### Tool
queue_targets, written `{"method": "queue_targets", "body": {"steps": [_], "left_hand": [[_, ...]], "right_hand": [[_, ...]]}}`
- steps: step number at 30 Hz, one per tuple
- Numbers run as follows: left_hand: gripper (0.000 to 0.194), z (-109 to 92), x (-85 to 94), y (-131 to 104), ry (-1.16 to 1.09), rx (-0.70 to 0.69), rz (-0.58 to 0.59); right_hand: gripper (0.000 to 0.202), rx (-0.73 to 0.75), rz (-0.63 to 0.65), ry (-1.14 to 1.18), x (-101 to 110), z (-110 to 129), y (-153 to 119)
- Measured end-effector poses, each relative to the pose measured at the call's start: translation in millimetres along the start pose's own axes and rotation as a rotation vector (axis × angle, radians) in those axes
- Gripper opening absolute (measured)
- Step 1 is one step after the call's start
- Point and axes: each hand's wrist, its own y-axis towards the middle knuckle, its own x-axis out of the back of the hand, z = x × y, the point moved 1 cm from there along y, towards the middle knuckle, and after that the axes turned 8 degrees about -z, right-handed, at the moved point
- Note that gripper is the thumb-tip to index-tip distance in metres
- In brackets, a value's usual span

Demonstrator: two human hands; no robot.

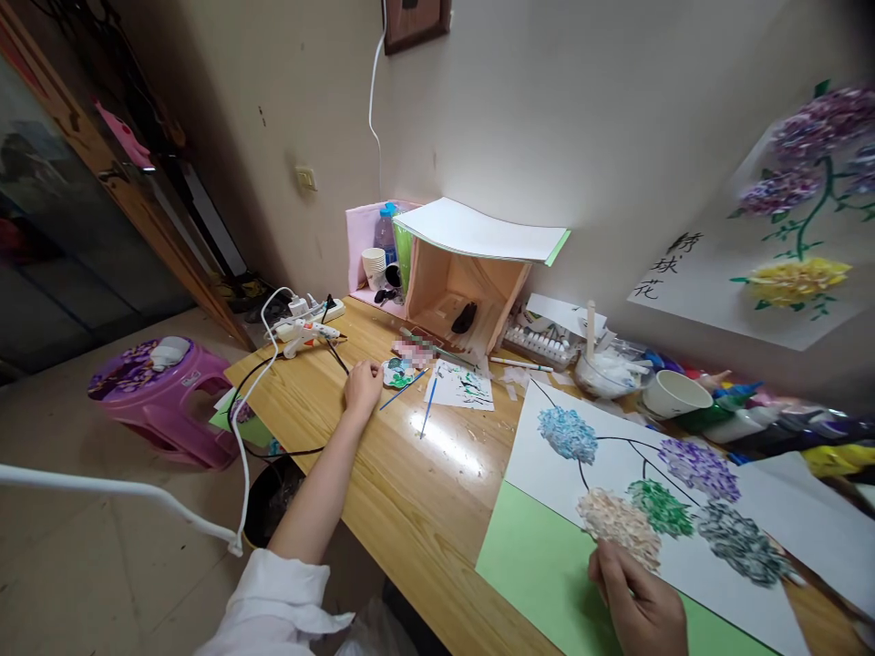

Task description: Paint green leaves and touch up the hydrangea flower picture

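My left hand (364, 388) rests on the wooden table with its fingers curled closed. Beside it lies a small paint-smeared palette (398, 374), with two thin blue sticks (428, 407) nearby. Whatever the left fingers may hold is hidden. At the lower right, my right hand (639, 597) has its fingers pinched together at the edge of a beige textured flower (619, 527); any thing between them is out of sight. That flower is on a white sheet (530, 446) along with blue, purple, green and grey ones joined by dark stems. A green sheet (523, 547) lies underneath.
A glue gun (301, 340) with cables sits at the table's left corner. Behind are an open box (471, 292), a clear bowl (608, 375), a paper cup (676, 396) and several paint bottles (745, 424). A pink stool (170, 401) stands left; a flower picture (766, 246) hangs right.
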Motion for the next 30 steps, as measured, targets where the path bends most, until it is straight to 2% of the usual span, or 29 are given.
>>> {"method": "queue_targets", "body": {"steps": [3, 5, 7, 12, 15, 17, 21, 27, 30], "left_hand": [[0.020, -1.5, 1.8, 0.0, 0.018, 0.012, 0.003], [0.020, -1.5, 3.3, 0.2, 0.021, 0.022, 0.008], [0.020, -0.8, 4.5, 0.3, 0.020, 0.032, 0.015], [0.022, 0.8, 4.3, -0.5, 0.013, 0.021, -0.001], [0.026, -1.7, 3.7, -2.2, 0.000, -0.008, -0.068], [0.027, -5.0, 4.1, -3.9, -0.022, -0.039, -0.135], [0.026, -11.9, 5.7, -6.2, -0.093, -0.106, -0.237], [0.021, -15.6, 7.6, -6.9, -0.218, -0.167, -0.297], [0.020, -16.9, 12.2, -7.9, -0.281, -0.183, -0.315]], "right_hand": [[0.037, 0.218, 0.136, -0.031, -10.4, 8.8, 5.0], [0.029, 0.429, 0.253, -0.071, -27.6, 24.6, 16.7], [0.017, 0.596, 0.326, -0.179, -53.7, 45.8, 35.7], [0.019, 1.038, 0.510, -0.574, -134.6, 93.7, 87.9], [0.017, 1.149, 0.584, -0.589, -166.2, 104.7, 105.7], [0.016, 1.218, 0.630, -0.586, -175.7, 104.7, 111.2], [0.021, 1.368, 0.710, -0.573, -178.6, 97.2, 117.0], [0.020, 1.580, 0.784, -0.487, -184.7, 91.9, 129.6], [0.020, 1.630, 0.761, -0.436, -184.0, 94.1, 135.5]]}}
